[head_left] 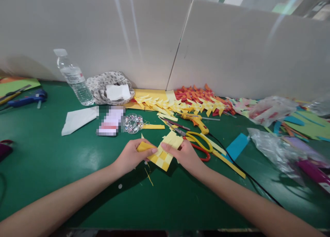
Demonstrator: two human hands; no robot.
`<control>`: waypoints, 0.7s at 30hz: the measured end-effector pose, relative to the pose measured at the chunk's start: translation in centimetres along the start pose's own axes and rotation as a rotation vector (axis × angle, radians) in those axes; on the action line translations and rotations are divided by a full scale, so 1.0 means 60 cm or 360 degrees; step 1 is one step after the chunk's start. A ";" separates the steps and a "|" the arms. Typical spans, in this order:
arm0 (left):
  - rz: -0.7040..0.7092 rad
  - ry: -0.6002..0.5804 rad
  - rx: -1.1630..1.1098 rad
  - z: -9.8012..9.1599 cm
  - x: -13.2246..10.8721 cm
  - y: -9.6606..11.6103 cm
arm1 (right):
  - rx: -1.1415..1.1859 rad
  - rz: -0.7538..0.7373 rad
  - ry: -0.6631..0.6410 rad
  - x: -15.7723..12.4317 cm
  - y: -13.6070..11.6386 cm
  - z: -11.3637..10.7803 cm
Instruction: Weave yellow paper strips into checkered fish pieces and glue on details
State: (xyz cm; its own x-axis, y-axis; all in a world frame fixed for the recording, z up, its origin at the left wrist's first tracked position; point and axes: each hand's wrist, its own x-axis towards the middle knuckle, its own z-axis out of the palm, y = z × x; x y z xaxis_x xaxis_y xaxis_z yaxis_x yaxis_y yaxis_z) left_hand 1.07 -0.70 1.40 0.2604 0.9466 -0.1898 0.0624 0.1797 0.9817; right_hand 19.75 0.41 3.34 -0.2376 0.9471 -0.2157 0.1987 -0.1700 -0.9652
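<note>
A woven piece of yellow paper strips (pixel 162 158), checkered in pale and deeper yellow, is held between my two hands above the green table (pixel 98 192). My left hand (pixel 132 152) pinches its left side, thumb on top, where a deeper yellow part sticks up. On the right side, my right hand (pixel 187 154) grips the piece with the thumb pressed on its face and the other fingers mostly hidden behind. Scissors with yellow handles (pixel 201 140) and a red-handled pair (pixel 203 152) lie just beyond my right hand.
A yellow glue gun (pixel 197 121) trails a black cord on the right. Behind it lie rows of yellow paper fish (pixel 160 104) and red ones (pixel 190 92). A clear round case (pixel 133 123), a water bottle (pixel 74 78) and a cloth bag (pixel 99 84) stand left. Plastic bags (pixel 273 109) lie right.
</note>
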 end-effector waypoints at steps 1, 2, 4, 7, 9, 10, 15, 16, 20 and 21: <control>-0.0010 -0.0003 0.0009 0.001 0.000 -0.001 | -0.0023 0.0000 0.0014 0.000 -0.001 0.001; -0.0017 -0.0010 0.0017 0.001 0.000 -0.002 | -0.0052 0.0000 0.0027 0.001 -0.001 0.001; -0.0018 -0.0022 0.0030 0.002 0.001 -0.004 | -0.0108 -0.0006 0.0047 0.001 -0.002 0.001; -0.0011 0.0033 0.0020 0.002 0.000 -0.004 | -0.0082 -0.0047 -0.0035 0.001 0.002 0.000; 0.0003 0.0127 0.0002 0.001 -0.002 0.000 | -0.0016 -0.0084 -0.0130 0.002 0.006 0.001; 0.0020 0.0170 0.0006 0.001 -0.002 0.002 | 0.0013 -0.0101 -0.0158 0.003 0.008 0.001; 0.0047 0.0118 0.0130 -0.002 -0.002 0.003 | -0.0039 -0.0166 -0.0171 0.003 0.007 0.000; 0.0017 0.0078 0.0136 -0.003 -0.001 0.002 | -0.0096 -0.0180 -0.0176 0.002 0.005 -0.001; -0.0041 -0.0049 0.0107 -0.001 0.001 -0.003 | -0.0381 -0.0217 -0.0211 -0.004 -0.007 -0.004; -0.0020 -0.0065 0.0099 -0.001 0.000 -0.003 | -0.0428 -0.0215 -0.0226 -0.005 -0.009 -0.005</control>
State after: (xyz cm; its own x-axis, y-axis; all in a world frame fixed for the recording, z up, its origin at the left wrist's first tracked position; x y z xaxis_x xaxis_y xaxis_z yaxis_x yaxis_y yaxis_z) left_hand 1.03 -0.70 1.20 0.2981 0.9325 -0.2037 0.1253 0.1733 0.9769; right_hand 19.98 0.30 3.97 -0.4052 0.9056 -0.1253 0.3959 0.0503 -0.9169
